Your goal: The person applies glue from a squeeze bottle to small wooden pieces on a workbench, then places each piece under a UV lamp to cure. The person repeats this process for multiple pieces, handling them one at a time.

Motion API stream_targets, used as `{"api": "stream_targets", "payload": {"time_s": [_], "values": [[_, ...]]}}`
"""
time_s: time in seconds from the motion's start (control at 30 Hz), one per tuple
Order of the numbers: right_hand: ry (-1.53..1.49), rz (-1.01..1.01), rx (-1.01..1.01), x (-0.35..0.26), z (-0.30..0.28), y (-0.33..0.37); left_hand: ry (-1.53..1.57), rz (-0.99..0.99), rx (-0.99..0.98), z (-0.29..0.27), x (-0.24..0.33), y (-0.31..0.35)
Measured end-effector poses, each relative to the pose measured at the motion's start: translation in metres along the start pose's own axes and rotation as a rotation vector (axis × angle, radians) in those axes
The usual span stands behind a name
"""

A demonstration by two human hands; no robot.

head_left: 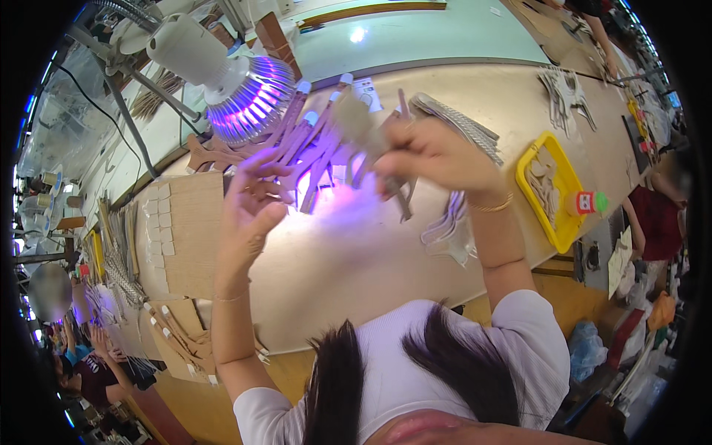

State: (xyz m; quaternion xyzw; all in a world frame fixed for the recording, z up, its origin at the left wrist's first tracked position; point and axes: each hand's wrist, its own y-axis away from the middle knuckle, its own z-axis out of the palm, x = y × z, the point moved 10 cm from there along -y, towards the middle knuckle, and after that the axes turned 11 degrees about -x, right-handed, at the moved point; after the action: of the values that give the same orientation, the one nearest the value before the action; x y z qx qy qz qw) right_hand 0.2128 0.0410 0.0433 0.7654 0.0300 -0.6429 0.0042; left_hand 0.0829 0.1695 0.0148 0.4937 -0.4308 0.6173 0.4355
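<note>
My left hand [256, 200] is raised beside the lamp's glow, its fingers apart and nothing seen in them. Higher and to the right, my right hand [441, 159] is closed with fingers and thumb pinched on a grey-beige flat piece [356, 122], smeared by motion, so its exact kind is unclear. Under a ribbed lamp [251, 98] giving violet light, several brown strips [320, 159] with white tips lie fanned out between my hands. Below my right wrist rests a small bundle of pale grey pieces [450, 236].
A cardboard sheet [194, 241] with a row of small white squares lies left. On the right stands a yellow tray [567, 236] of beige pieces, with a green-capped bottle [586, 203] at its edge. Grey woven straps [463, 122] lie at the back. Other people work at both sides.
</note>
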Motion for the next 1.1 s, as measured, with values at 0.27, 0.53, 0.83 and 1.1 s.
{"api": "stream_targets", "payload": {"time_s": [0.27,0.53,0.83,1.1], "values": [[-0.165,0.011,-0.090,-0.088,-0.004,0.071,-0.276,-0.177,0.005,0.014,-0.035,0.033],[-0.071,0.152,0.098,-0.112,-0.018,0.111,-0.196,-0.161,-0.187,0.125,-0.100,0.000],[-0.302,-0.172,0.261,-0.139,-0.077,0.161,-0.039,-0.251,-0.160,0.118,-0.105,0.016],[-0.392,-0.123,0.260,-0.114,-0.076,0.158,0.028,-0.315,-0.134,0.098,-0.119,0.041]]}}
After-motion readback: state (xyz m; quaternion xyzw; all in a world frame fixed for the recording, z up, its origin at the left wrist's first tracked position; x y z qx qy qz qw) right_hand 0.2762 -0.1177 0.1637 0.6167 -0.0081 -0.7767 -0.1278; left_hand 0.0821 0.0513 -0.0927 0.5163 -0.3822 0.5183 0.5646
